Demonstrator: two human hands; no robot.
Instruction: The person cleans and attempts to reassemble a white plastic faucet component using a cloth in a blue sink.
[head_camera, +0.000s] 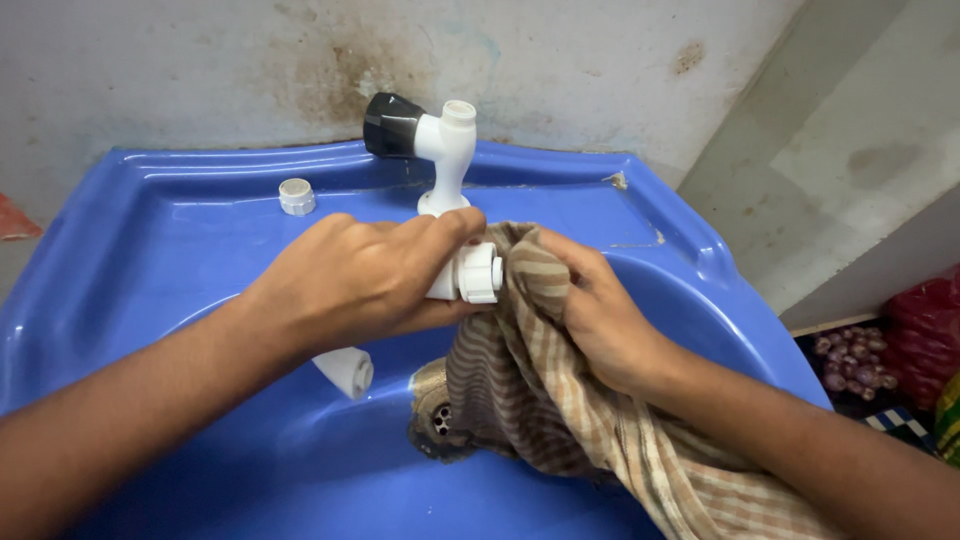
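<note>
A big blue sink sat against a stained grey wall. Down in its bowl was a round metal drain, and part of a brown striped cloth lay over it. On the back ledge of the sink stood a white tap with a black knob. A small white cap sat on the ledge too, well apart from the tap.

The left hand was closed around a white pipe piece and held it over the bowl, just below the tap. One end of the pipe stuck out under the wrist. The right hand was wrapped in the cloth and gripped it, pressing it against the ridged end of the pipe. Both arms reached in from the bottom corners.
</note>
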